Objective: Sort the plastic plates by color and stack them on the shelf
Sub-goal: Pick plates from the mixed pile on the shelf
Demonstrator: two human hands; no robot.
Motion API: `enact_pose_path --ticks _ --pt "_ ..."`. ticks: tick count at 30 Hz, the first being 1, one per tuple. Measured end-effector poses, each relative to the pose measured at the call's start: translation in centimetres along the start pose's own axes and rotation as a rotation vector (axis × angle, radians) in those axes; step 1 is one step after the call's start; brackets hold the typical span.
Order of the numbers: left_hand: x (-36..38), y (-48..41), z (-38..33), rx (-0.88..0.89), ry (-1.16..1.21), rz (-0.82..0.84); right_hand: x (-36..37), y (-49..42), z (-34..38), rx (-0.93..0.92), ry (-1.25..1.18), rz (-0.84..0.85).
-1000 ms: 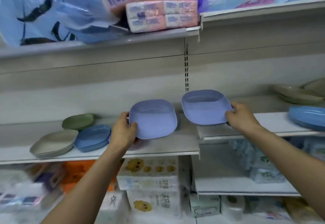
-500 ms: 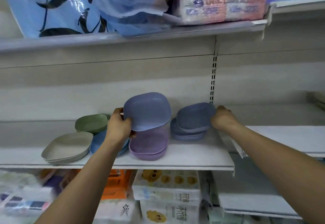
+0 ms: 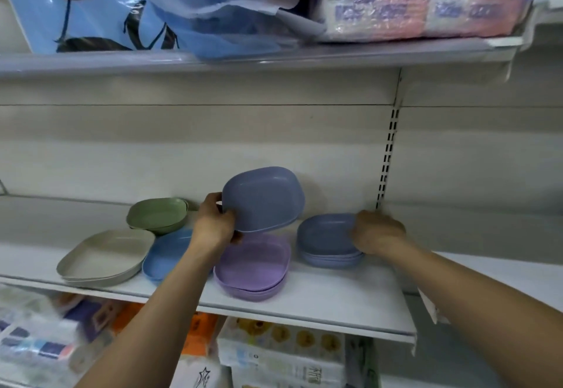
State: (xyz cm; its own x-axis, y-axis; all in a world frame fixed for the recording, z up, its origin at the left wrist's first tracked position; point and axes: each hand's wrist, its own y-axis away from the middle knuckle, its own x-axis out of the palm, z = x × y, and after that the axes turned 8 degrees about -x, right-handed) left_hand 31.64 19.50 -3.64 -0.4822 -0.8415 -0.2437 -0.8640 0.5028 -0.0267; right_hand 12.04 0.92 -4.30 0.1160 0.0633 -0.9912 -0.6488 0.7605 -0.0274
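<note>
Head view: our left hand (image 3: 213, 226) grips one slate-blue plate (image 3: 263, 199) by its left rim, thumb on the front and fingers curled behind. The plate is tilted up off the shelf (image 3: 335, 299), above the lilac stack (image 3: 253, 269) and not touching it. Our right hand (image 3: 377, 232) is curled over the right edge of the slate-blue stack (image 3: 326, 240), which sits just right of the lilac one. We can't see the fingertips. Left of the lilac stack are the blue plates (image 3: 167, 250), partly behind our forearm, then the beige plates (image 3: 106, 255), with the green plates (image 3: 158, 214) behind them near the back wall. Wrapped tissue packs (image 3: 426, 1) and a blue bag (image 3: 91, 7) sit on the shelf above.
</note>
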Motion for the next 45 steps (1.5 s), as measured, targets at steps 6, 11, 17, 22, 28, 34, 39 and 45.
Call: enact_pose_path --ticks 6,11,17,22,28,34,39,45 --pt "3.3 -1.4 -0.4 -0.02 -0.094 0.076 -1.6 2.1 -1.2 -0.177 -0.066 -0.206" --pt "6.3 -1.5 -0.4 0.009 -0.106 0.196 -2.4 4.4 -2.7 -0.242 -0.085 -0.405" --pt "9.1 -1.7 -0.2 0.007 -0.207 0.287 -3.0 6.6 -3.9 -0.244 -0.052 -0.555" --pt "10.8 -2.0 0.4 0.081 -0.48 0.334 -3.9 8.2 -4.9 -0.194 -0.045 -0.622" --pt "11.8 -1.9 -0.1 0.238 -0.98 0.289 -5.0 9.9 -5.1 -0.137 -0.05 -0.61" --pt "10.9 -0.3 -1.0 0.449 -1.023 0.239 -4.7 11.3 -4.9 -0.11 -0.055 -0.64" --pt "10.2 4.2 -1.8 0.777 -0.753 0.147 -3.6 13.4 -5.6 -0.112 0.021 -0.726" --pt "12.1 10.4 -3.6 0.944 -0.58 0.22 -2.5 17.3 -9.0 0.005 0.095 -0.751"
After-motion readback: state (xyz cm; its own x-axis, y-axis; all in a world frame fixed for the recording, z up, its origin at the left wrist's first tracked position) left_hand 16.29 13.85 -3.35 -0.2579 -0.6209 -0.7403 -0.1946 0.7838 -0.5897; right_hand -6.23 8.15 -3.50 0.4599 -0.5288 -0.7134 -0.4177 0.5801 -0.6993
